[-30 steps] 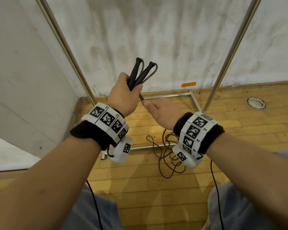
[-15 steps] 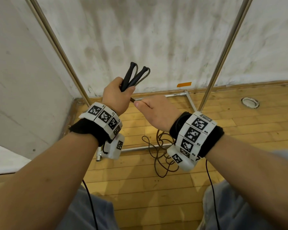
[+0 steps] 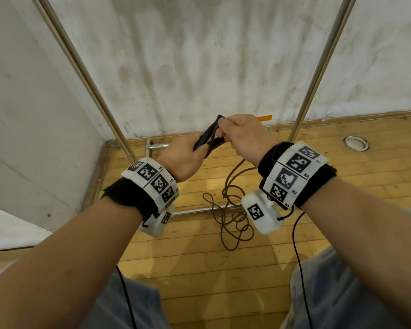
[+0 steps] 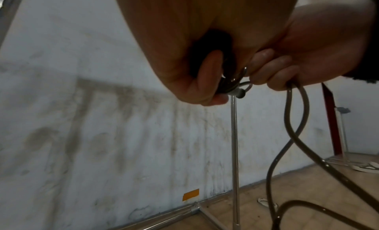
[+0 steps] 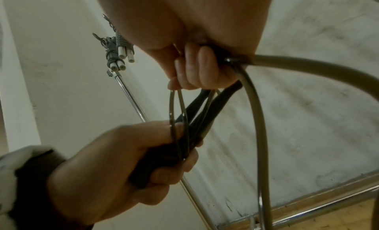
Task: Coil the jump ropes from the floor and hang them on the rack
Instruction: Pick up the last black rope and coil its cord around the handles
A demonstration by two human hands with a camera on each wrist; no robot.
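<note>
Left hand point(image 3: 183, 155) fisted round upward-right-slanting rope handles point(image 3: 205, 138), right hand point(image 3: 242, 136) apparently pinching cord point(image 3: 233, 176).

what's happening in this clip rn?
A person is coiling a jump rope. The left hand grips both black handles together, and the right hand holds a loop of the brown cord at the handle tops. The rest of the cord lies tangled on the wooden floor by the metal rack. Nothing from this rope is hung yet.
</note>
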